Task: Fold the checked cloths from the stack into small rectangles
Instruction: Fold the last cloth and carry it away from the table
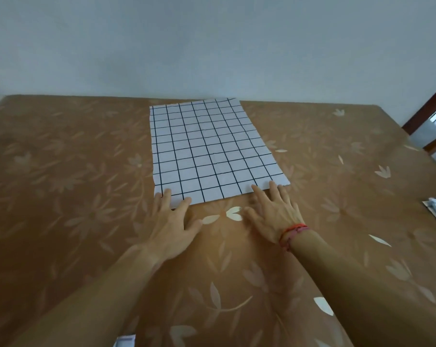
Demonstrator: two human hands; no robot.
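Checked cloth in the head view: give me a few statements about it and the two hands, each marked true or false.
1. The checked cloth lies spread flat on the brown floral surface. True.
2. The left hand holds a bunched corner lifted off the surface. False: its fingers lie straight on the cloth's near left corner, which is flat.
3. The right hand has its fingertips at the cloth's near right corner. True.
4. The red band is on the left wrist. False: it is on the right wrist.

No legible text or labels
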